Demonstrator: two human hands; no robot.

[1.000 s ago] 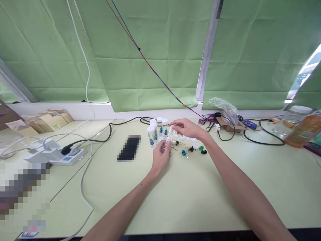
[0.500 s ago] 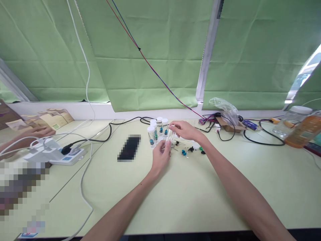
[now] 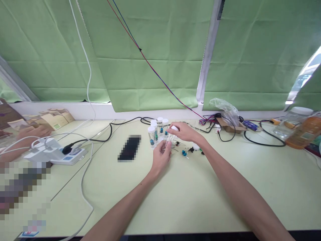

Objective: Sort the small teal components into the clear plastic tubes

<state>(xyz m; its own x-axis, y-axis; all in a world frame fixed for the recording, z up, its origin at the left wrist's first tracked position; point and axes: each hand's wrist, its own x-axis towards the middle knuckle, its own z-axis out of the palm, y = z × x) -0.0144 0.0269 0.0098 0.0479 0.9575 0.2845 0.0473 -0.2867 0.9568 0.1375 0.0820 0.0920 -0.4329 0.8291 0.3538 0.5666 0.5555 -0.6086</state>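
A clear vial [image 3: 171, 137] stands tilted in the fingers of my left hand [image 3: 160, 160], which are closed round its lower part. At its upper end my right hand [image 3: 186, 132] pinches a white cap [image 3: 175, 128]; whether the cap is fully seated I cannot tell. Just left of my hands stand several clear vials [image 3: 151, 136] with white caps, holding small blue and green pieces. Loose small parts lie right of my left hand, among them a blue piece [image 3: 184, 153] and a black piece [image 3: 191, 149]. Some are hidden behind my right wrist.
A dark, blurred-out flat object [image 3: 129, 148] lies left of my hands. Farther left are a power strip [image 3: 71, 156] with white cables and a co-worker's hand [image 3: 32, 133] near cardboard pieces. An open carton [image 3: 230, 125] and an orange bottle [image 3: 304, 134] stand right.
My right fingers have shifted slightly at the vial's top, and the white cap now shows there. The co-worker's hands at the left have moved.
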